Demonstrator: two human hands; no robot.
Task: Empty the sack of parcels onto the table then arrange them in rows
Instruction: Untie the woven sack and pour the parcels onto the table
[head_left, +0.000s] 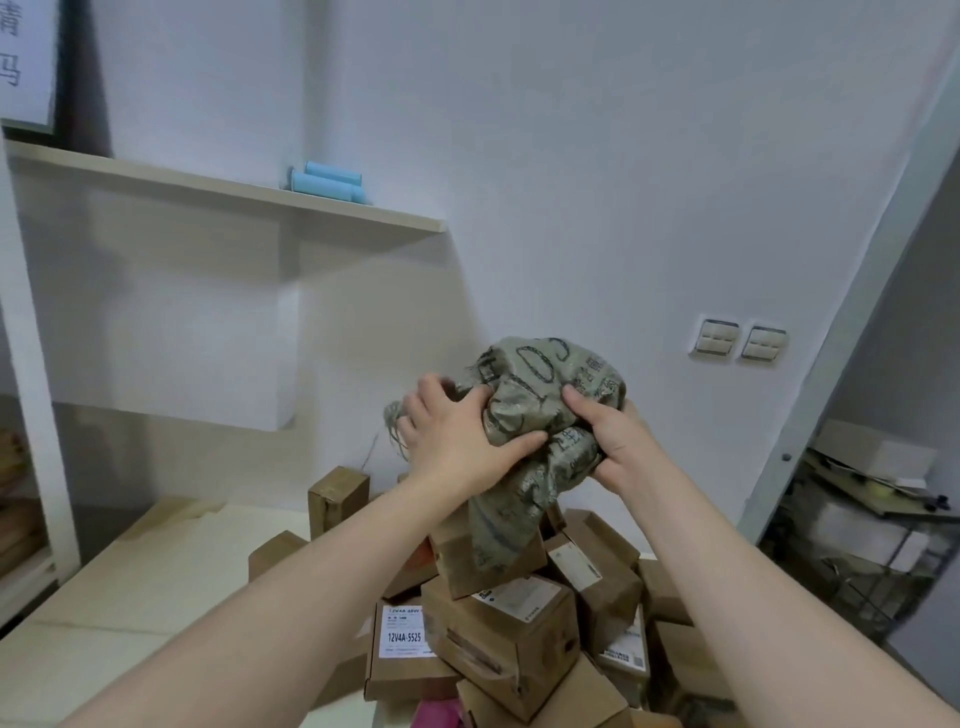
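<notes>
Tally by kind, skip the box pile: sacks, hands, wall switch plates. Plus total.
Sack: 1
Hands: 2, left hand and right hand, both gripping the sack
Wall switch plates: 2
Total: 5

Parcel pile (498, 639) cut by bottom edge, sack (540, 410) print perhaps unreadable, shelf clutter (878, 457) at right blurred

box sticker (404, 631): white, reads "12V4A-5525"; smaller top line "2V4A-48W", its first character cut off.
sack (524, 410): large dark print, creased, not legible.
wall sign (26, 62): large Chinese characters, cut by the frame edge; lower one resembles "马".
</notes>
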